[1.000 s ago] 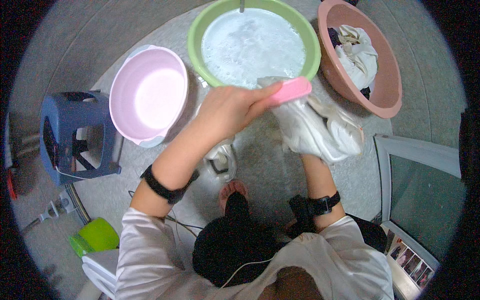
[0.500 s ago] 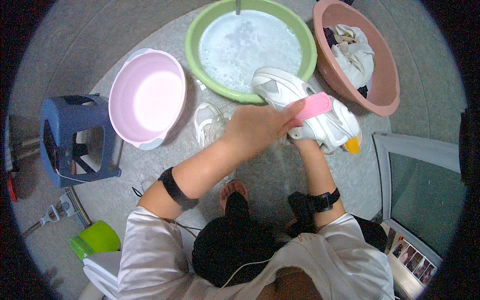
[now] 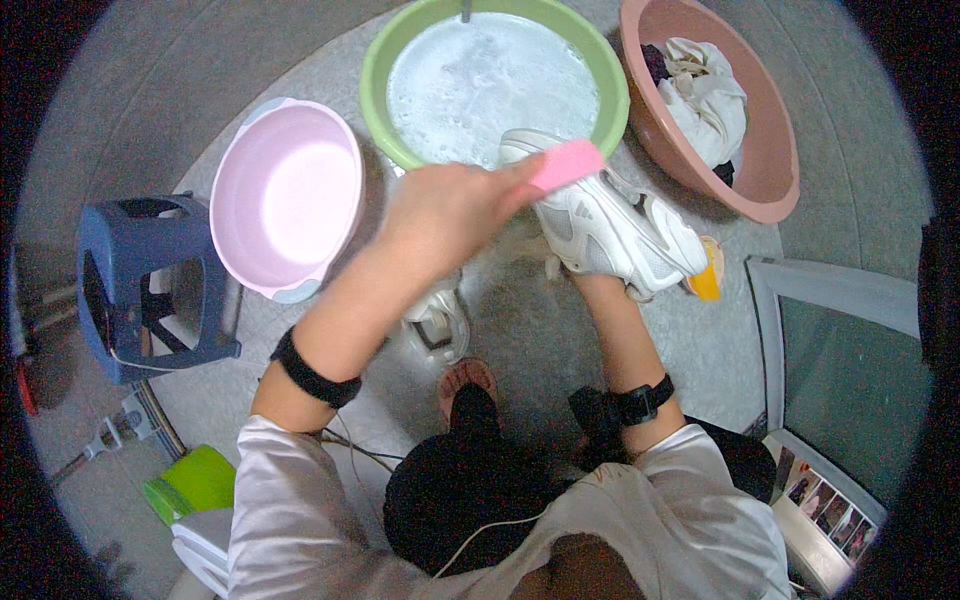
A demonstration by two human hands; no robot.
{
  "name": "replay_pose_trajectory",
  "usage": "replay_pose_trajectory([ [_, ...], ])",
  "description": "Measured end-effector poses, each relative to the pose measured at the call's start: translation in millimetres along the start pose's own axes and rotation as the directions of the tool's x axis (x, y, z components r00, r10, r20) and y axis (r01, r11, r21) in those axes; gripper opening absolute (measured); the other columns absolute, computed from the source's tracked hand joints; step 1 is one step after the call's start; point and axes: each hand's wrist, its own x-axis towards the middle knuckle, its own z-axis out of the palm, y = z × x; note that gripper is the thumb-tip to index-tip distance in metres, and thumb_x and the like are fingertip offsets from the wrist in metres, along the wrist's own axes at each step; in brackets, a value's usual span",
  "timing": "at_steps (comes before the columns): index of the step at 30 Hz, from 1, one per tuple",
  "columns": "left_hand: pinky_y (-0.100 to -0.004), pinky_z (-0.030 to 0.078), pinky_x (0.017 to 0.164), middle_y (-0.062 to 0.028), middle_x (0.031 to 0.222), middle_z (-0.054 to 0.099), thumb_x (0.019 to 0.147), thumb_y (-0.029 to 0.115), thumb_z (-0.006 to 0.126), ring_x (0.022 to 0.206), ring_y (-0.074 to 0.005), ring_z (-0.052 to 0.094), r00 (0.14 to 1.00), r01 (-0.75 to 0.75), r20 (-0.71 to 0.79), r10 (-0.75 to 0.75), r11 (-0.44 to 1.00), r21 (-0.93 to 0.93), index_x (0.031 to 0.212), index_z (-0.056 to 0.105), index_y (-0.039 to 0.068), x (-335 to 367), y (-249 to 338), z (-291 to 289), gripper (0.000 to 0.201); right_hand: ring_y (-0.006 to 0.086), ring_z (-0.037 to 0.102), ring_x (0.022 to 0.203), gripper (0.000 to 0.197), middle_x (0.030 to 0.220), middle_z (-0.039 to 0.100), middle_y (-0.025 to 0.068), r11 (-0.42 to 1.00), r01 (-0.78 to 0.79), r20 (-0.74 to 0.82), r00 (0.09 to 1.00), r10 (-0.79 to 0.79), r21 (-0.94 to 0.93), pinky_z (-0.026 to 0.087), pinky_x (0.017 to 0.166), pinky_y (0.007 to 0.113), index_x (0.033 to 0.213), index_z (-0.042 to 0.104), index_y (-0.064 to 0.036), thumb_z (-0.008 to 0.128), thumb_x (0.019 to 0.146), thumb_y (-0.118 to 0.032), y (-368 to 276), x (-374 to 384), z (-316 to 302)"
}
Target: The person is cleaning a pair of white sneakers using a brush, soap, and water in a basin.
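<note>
My left hand (image 3: 442,215), slightly blurred, is closed around a pink scrubbing brush (image 3: 568,166). The brush lies across the upper part of a white sneaker (image 3: 622,238) with grey mesh panels. From below, my right hand (image 3: 598,288) supports the sneaker; its fingers are mostly hidden behind the shoe. The sneaker's far end overlaps the near rim of a green basin (image 3: 376,115) holding foamy water (image 3: 490,85). Another light-coloured sneaker (image 3: 440,325) rests on the floor below my left forearm, partly covered by it.
A pink basin (image 3: 290,195) and a blue stool (image 3: 150,230) stand at left. To the right, a salmon basin (image 3: 775,120) contains white and dark clothes (image 3: 705,110). A yellow-orange object (image 3: 708,275) lies beyond the sneaker. A grey-framed panel (image 3: 840,300) is near my right side.
My left hand and the brush have moved left and slightly upward in the picture, over the sneaker. The sneaker has shifted slightly left and turned. More of the sneaker on the floor shows.
</note>
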Motion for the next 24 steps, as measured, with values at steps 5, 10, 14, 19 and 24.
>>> replay_pose_trajectory([
  [5,-0.0359,0.045,0.055,-0.0168,0.068,0.057,0.081,0.031,0.052,0.059,-0.0306,0.057,0.991,0.116,0.086,-0.106,0.985,-0.129,0.112,0.053,0.022,-12,5,-6,0.032,0.0308,0.045,0.103,0.045,0.114,0.047,0.0127,0.999,-0.049,0.067,0.996,0.051,-0.021,0.037,0.086,0.04,0.116,0.046,-0.0119,0.053,0.076,-0.032,6,0,-9],
  [10,-0.0352,0.044,0.052,-0.0165,0.066,0.057,0.08,0.028,0.054,0.056,-0.0295,0.057,0.992,0.102,0.096,-0.083,0.97,-0.219,0.114,0.052,0.022,-19,4,-6,0.035,0.0306,0.044,0.105,0.048,0.115,0.047,0.0137,0.981,0.073,-0.088,0.992,-0.09,-0.181,0.035,0.087,0.039,0.117,0.046,-0.0097,0.053,0.077,-0.036,25,-12,1],
  [14,-0.0352,0.045,0.053,-0.0165,0.066,0.057,0.078,0.026,0.055,0.059,-0.0294,0.057,0.989,0.092,0.137,-0.063,0.97,-0.223,0.115,0.051,0.022,-20,6,1,0.037,0.0308,0.04,0.11,0.054,0.12,0.044,0.0134,0.981,-0.002,0.105,0.994,0.023,-0.196,0.032,0.092,0.039,0.119,0.043,-0.0107,0.054,0.075,-0.039,26,-9,-4],
  [19,-0.0375,0.044,0.05,-0.0133,0.065,0.058,0.075,0.038,0.056,0.058,-0.0307,0.057,0.989,-0.136,-0.073,0.126,0.979,-0.154,0.108,0.055,0.021,-11,-3,13,0.037,0.031,0.04,0.111,0.054,0.12,0.043,0.0132,0.987,0.081,-0.009,0.997,-0.083,-0.137,0.031,0.093,0.04,0.119,0.043,-0.0108,0.055,0.074,-0.039,31,-13,3],
  [24,-0.036,0.044,0.047,-0.0104,0.066,0.06,0.077,0.042,0.05,0.057,-0.0288,0.058,0.963,-0.25,0.083,0.256,0.965,-0.076,0.107,0.056,0.023,11,19,33,0.035,0.0292,0.04,0.112,0.053,0.12,0.044,0.0129,0.962,0.137,0.21,0.974,-0.086,-0.238,0.03,0.094,0.04,0.119,0.042,-0.0076,0.053,0.076,-0.036,4,-16,2],
])
